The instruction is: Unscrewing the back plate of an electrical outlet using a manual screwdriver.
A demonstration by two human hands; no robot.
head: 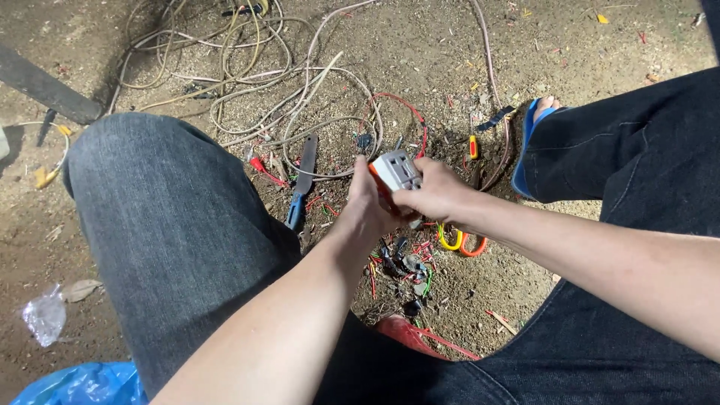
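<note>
a person in dark jeans [172, 240] sits low over a dirt floor [420, 52], knees spread, with loops of pale cable [247, 82] strewn across the ground ahead. a blue plastic bag [82, 384] lies at the lower left corner, a crumpled clear wrapper [45, 315] just above it. a foot in a blue sandal [529, 142] rests at the right of the work area. between the knees, both hands meet over the debris: the left hand [367, 206] is closed around the orange underside of a grey electrical socket block [396, 171], while the right hand [439, 193] grips the same block from the other side, fingers curled tight on its edge. the block is held above the ground, apart from the clutter. a blue-handled knife [300, 184] lies flat to the left of the hands. yellow and orange plier handles [461, 241] show under the right wrist. a small red-and-yellow screwdriver [473, 146] lies beyond, and red wire offcuts [375, 274] scatter below.
</note>
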